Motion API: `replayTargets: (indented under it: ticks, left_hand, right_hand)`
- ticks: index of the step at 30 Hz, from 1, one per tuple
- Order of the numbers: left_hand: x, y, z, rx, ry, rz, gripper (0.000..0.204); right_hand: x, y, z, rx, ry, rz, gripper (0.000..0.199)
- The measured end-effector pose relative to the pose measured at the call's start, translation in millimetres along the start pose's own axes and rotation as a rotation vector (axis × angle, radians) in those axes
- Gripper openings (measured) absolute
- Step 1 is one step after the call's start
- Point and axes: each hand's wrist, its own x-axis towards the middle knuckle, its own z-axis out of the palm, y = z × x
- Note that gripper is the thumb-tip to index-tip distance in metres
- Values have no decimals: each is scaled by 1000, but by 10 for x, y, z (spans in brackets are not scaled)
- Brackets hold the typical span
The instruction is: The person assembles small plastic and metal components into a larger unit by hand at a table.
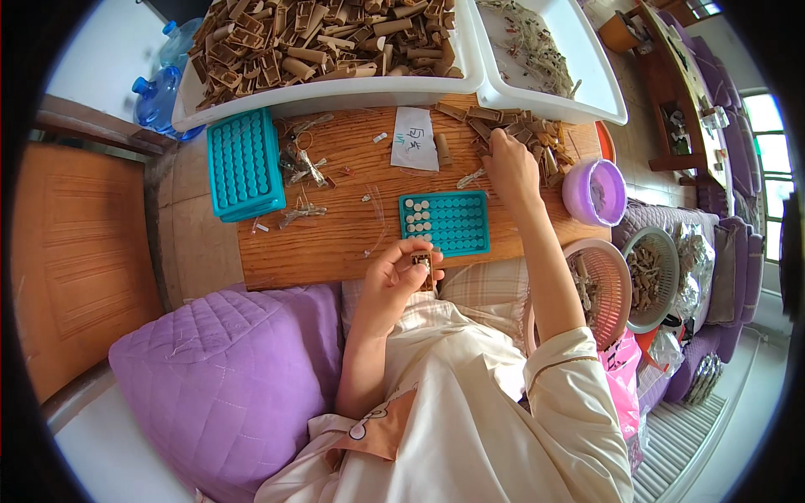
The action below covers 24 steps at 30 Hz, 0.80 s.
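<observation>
My left hand (pixel 392 281) is closed around a small brown plastic casing (pixel 422 267), held upright near the table's front edge, with its hollow side showing. Just beyond it lies a teal tray (pixel 457 225) with rows of round pockets; several white discs (pixel 417 216) fill its left columns. My right hand (pixel 513 170) reaches to the far right, fingers pinched together at a pile of brown plastic casings (pixel 537 132). What its fingertips grip is hidden. A single brown casing (pixel 443 149) stands to the left of that hand, beside a paper slip (pixel 415 139).
A white bin (pixel 335 90) heaped with brown casings spans the back; another white bin (pixel 558 105) holds tangled wires. Stacked teal trays (pixel 245 163) and wire bundles (pixel 309 168) lie left. A purple tub (pixel 594 193) stands right, above a pink basket (pixel 616 281) and a grey basket (pixel 652 277).
</observation>
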Motion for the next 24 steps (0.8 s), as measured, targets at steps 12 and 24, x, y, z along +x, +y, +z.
replayTargets:
  ticks: [12,24]
  left_hand:
    - [-10,17,54,-142,70,-13,28]
    - [-91,-13,153,-365,171,266,35]
  right_hand:
    - [-42,28,-36,108,72,-59,25]
    - [-1269,-865,-663,1854,6,158,20]
